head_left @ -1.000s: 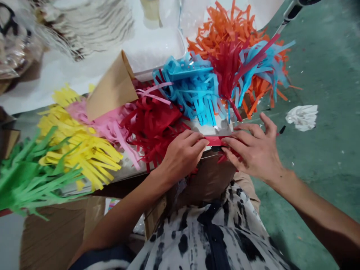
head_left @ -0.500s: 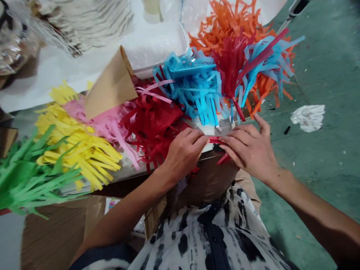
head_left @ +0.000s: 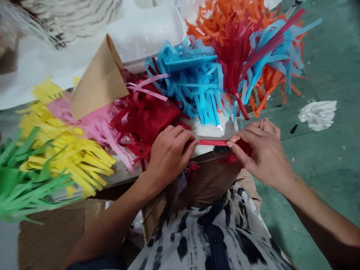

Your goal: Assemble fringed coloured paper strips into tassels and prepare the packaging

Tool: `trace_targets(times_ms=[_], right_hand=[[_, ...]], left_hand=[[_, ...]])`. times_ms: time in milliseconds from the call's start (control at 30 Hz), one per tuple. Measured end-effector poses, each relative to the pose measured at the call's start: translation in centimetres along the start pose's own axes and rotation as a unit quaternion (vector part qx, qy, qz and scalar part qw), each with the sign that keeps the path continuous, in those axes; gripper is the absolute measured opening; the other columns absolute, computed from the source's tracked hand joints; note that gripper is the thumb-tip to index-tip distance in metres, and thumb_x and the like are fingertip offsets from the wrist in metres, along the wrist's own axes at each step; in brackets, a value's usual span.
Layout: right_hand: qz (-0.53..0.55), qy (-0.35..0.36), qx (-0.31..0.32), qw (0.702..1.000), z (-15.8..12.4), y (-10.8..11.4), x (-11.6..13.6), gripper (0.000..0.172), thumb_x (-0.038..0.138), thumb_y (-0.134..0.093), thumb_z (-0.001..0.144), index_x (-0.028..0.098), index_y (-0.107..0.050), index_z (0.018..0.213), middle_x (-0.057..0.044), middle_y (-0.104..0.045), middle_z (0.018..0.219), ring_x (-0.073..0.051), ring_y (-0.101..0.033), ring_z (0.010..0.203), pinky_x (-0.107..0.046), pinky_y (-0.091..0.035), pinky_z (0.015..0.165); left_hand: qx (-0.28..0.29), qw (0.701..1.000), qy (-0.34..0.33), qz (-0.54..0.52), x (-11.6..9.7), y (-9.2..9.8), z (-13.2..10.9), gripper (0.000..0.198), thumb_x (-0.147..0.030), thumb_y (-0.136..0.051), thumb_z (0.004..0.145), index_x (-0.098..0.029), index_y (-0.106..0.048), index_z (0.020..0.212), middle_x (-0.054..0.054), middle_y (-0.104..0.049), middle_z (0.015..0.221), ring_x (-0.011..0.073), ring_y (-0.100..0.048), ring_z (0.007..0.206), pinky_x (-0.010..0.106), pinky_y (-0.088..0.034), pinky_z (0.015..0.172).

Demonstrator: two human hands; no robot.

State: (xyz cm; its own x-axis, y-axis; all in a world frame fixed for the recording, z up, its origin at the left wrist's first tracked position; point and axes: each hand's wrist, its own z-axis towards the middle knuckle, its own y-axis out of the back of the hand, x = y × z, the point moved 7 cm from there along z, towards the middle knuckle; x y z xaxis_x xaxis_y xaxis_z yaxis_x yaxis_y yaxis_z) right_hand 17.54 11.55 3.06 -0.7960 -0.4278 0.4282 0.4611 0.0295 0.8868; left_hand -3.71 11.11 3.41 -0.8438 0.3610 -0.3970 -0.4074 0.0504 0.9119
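Note:
Between my two hands a narrow red paper strip (head_left: 213,143), twisted or rolled thin, is stretched straight over the table's front edge. My left hand (head_left: 172,152) pinches its left end between thumb and fingers. At the other end, my right hand (head_left: 257,150) has it in a pinch, with more red paper showing below the fingers. A pile of dark red fringed tissue paper (head_left: 149,116) lies just behind my left hand. Light blue fringe (head_left: 194,82) is spread beyond the strip. A bundled red tassel (head_left: 232,60) rests to its right, its tied end pointing toward my right hand.
Orange fringe (head_left: 208,22) lies at the back right. To the left are pink (head_left: 101,127), yellow (head_left: 64,146) and green fringe (head_left: 17,183). A brown paper cone (head_left: 98,82) stands before a white plastic tray (head_left: 149,32). Crumpled white paper (head_left: 317,114) lies on the green floor (head_left: 323,168).
My hands have moved apart, the left one leftward and the right one rightward. A longer stretch of the red strip now shows between them. The view has shifted slightly.

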Motion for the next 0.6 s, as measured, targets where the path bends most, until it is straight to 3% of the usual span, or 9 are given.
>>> trace_targets(times_ms=[300, 400, 500, 600], right_hand=[[-0.101, 0.001, 0.028, 0.995, 0.8, -0.4, 0.9, 0.022, 0.04, -0.059, 0.097, 0.022, -0.065, 0.084, -0.006, -0.065, 0.084, -0.033, -0.058, 0.102, -0.057, -0.04, 0.105], [-0.138, 0.009, -0.007, 0.99, 0.4, -0.4, 1.3, 0.021, 0.041, -0.062, 0.096, 0.021, -0.069, 0.095, -0.008, -0.069, 0.094, -0.034, -0.059, 0.108, -0.061, -0.037, 0.111], [-0.146, 0.103, -0.09, 0.98, -0.5, 0.0, 3.0, 0.019, 0.03, -0.067, 0.096, 0.025, -0.072, 0.114, -0.005, -0.076, 0.111, -0.032, -0.062, 0.117, -0.062, -0.029, 0.122], [-0.12, 0.168, -0.094, 0.974, -1.5, -0.4, 3.9, 0.026, 0.017, -0.065, 0.098, 0.033, -0.072, 0.117, 0.005, -0.08, 0.112, -0.026, -0.066, 0.117, -0.057, -0.026, 0.125]], left_hand=[[0.0, 0.999, 0.025, 0.026, 0.1, -0.2, 0.6, 0.014, -0.027, -0.066, 0.096, -0.018, -0.065, 0.085, 0.006, -0.068, 0.09, 0.0235, -0.059, 0.088, 0.038, -0.046, 0.08], [-0.003, 0.999, 0.023, 0.04, -0.1, -0.4, 0.6, 0.014, -0.027, -0.066, 0.096, -0.018, -0.065, 0.085, 0.006, -0.068, 0.089, 0.0239, -0.059, 0.088, 0.038, -0.045, 0.079], [-0.003, 0.998, 0.018, 0.063, -0.6, -0.4, 0.7, 0.014, -0.029, -0.067, 0.095, -0.018, -0.065, 0.085, 0.007, -0.068, 0.089, 0.0245, -0.059, 0.087, 0.038, -0.045, 0.077], [-0.001, 0.994, 0.011, 0.111, -0.8, -0.2, 0.7, 0.02, -0.033, -0.065, 0.098, -0.018, -0.065, 0.085, 0.009, -0.067, 0.088, 0.0262, -0.059, 0.086, 0.039, -0.044, 0.074]])
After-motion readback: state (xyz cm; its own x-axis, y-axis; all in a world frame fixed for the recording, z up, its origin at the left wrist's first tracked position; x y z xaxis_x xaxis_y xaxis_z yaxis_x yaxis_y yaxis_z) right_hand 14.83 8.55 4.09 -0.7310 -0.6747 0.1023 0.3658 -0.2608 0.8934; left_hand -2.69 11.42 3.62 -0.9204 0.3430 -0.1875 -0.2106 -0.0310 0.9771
